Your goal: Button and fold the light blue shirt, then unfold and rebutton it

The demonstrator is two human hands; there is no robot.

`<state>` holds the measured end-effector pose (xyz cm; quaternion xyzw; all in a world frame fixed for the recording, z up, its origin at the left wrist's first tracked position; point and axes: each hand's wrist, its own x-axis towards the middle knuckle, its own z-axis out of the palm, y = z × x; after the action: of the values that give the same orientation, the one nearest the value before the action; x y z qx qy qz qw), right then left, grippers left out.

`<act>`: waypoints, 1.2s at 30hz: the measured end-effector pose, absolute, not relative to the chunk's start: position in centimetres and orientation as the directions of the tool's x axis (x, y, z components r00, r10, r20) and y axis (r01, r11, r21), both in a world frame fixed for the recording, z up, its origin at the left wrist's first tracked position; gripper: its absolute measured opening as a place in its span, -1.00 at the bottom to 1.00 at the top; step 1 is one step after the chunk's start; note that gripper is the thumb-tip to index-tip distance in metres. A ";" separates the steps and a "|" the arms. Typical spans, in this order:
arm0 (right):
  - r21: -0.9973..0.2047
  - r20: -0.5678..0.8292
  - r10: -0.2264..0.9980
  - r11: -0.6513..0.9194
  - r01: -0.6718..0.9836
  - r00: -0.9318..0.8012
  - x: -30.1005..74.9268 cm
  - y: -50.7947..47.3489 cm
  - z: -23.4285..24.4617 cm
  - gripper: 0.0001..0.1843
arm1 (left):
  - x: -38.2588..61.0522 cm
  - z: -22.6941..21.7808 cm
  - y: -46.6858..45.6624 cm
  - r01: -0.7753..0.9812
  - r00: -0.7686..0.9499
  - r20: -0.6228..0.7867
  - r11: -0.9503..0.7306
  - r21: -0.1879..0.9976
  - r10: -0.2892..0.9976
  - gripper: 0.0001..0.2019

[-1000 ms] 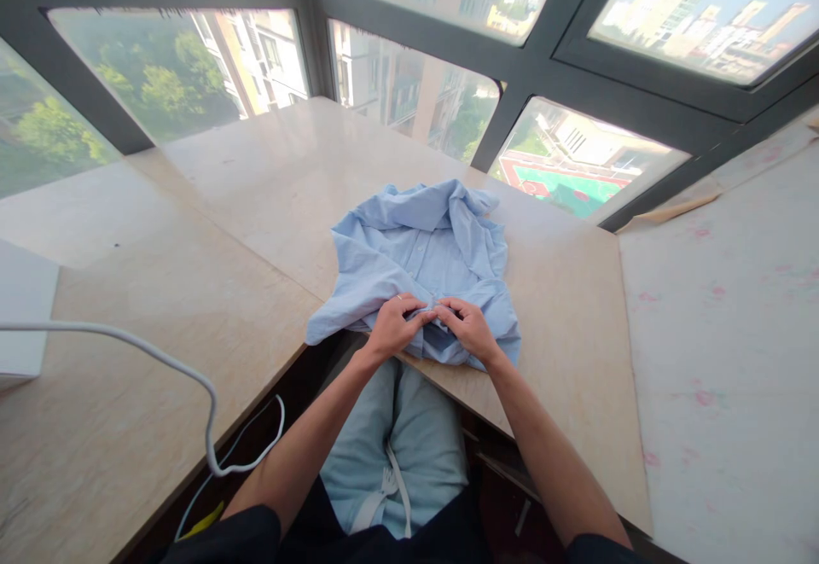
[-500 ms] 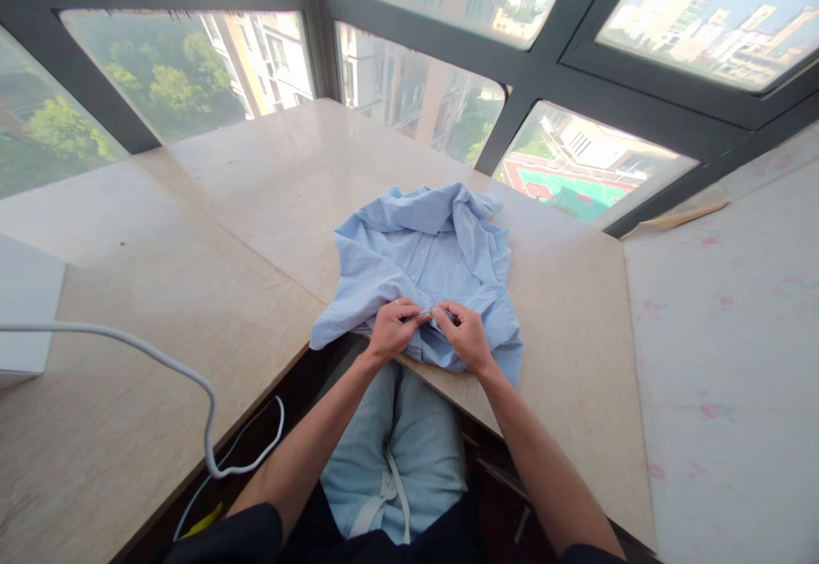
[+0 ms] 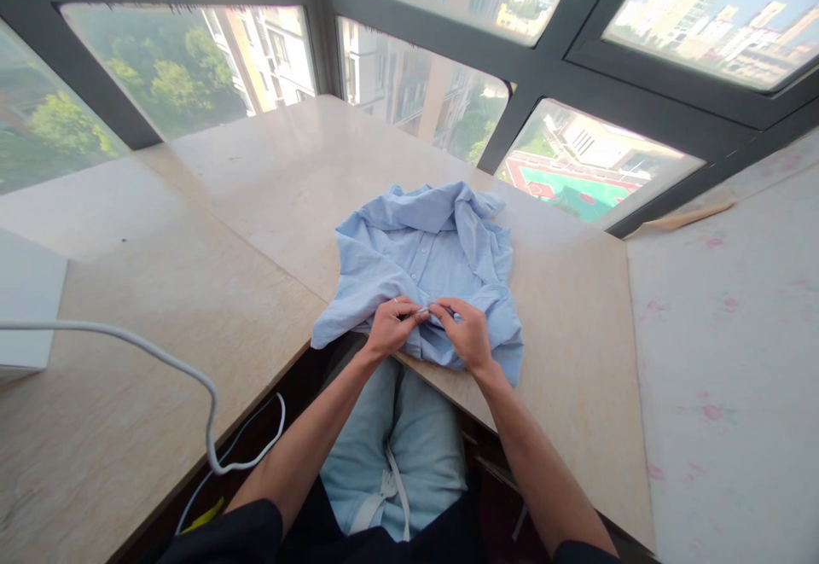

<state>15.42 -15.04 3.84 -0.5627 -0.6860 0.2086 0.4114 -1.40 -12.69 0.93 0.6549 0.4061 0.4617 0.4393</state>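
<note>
A light blue button-up shirt (image 3: 441, 248) lies rumpled on the stone-like counter, its collar end toward the windows and small buttons down its middle. My left hand (image 3: 392, 325) pinches the front placket near the lower part of the shirt. Opposite it, my right hand (image 3: 461, 329) has thumb and fingertips closed on the same strip of cloth. The fingertips of both hands almost meet there. Whether a button sits between them is too small to make out. Part of the shirt's lower edge hangs at the counter's front edge.
The beige counter (image 3: 256, 197) runs to dark-framed windows (image 3: 409, 26). At the left, a white cable (image 3: 159, 355) loops past a white box (image 3: 29, 299) and over the counter edge. A flower-patterned wall (image 3: 723, 359) bounds the right side. My legs (image 3: 390, 436) are below the counter.
The fingers of my right hand have shifted slightly at the placket, toward the left fingertips. My left hand and the shirt stay nearly as they were.
</note>
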 end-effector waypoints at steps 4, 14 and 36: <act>-0.575 0.422 0.859 0.500 0.647 -0.289 16.2 -14.5 4.0 -0.67 | -1.5 1.0 -12.6 0.118 0.271 0.239 -0.279 0.953 0.932 -0.69; -0.459 0.469 0.757 0.649 0.607 -0.454 17.4 -13.7 3.5 -0.64 | -1.5 1.0 -12.7 0.121 0.273 0.237 -0.278 0.953 0.932 -0.77; -0.529 0.485 0.812 0.568 0.631 -0.325 17.0 -14.2 1.0 -0.68 | -1.5 1.4 -12.7 0.175 0.332 0.196 -0.265 0.948 0.923 -0.81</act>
<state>16.99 -14.25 1.00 -0.4484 -0.8046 0.1227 0.3695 -1.52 -12.75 1.42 0.6794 0.4038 0.4133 0.4522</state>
